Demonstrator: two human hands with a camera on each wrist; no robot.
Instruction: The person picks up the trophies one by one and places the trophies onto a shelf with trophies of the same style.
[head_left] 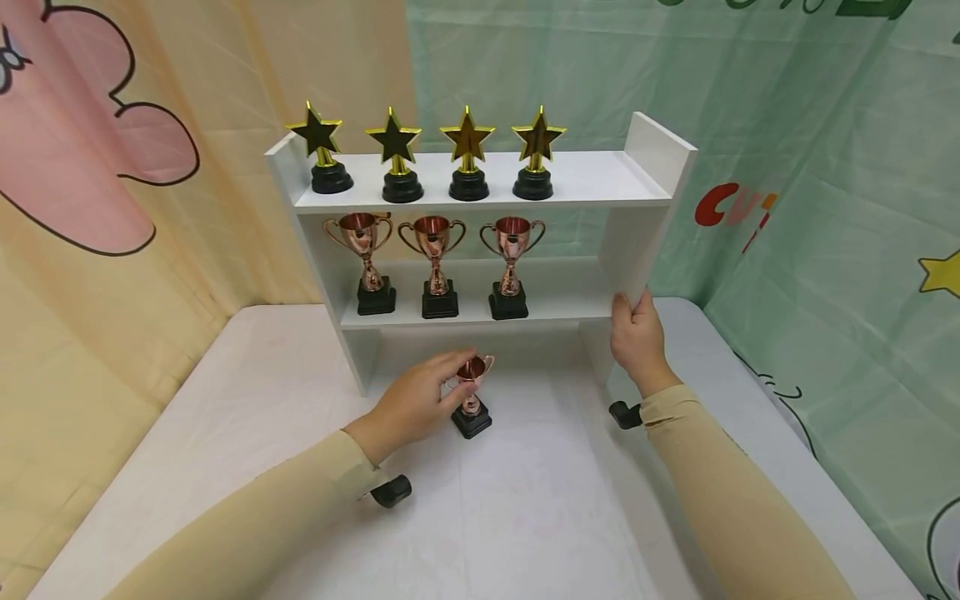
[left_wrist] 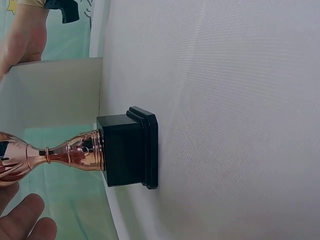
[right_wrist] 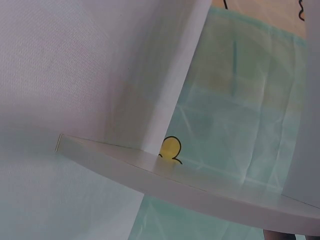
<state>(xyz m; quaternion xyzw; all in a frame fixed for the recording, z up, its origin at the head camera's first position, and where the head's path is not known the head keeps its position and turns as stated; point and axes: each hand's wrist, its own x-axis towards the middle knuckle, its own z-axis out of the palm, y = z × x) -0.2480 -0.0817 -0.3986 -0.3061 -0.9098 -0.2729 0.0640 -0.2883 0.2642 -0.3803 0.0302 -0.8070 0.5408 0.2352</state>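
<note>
My left hand (head_left: 414, 402) holds a small rose-gold trophy cup (head_left: 471, 419) by its bowl, thumb on the near side and fingers behind. The cup's square black base (left_wrist: 131, 150) is upright at the white tabletop in the left wrist view; whether it touches is hard to tell. My right hand (head_left: 641, 343) grips the right side panel (head_left: 647, 246) of a white shelf unit, thumb on the near edge. In the right wrist view the panel's edge (right_wrist: 175, 189) runs across the lower part, with a bit of fingertip at the bottom.
Three matching cups (head_left: 438, 275) stand on the middle shelf (head_left: 570, 307), left to centre. Several gold star trophies (head_left: 468, 154) with round black bases line the top shelf (head_left: 600, 179). Printed curtains (head_left: 825, 192) hang behind and beside the white table (head_left: 525, 517).
</note>
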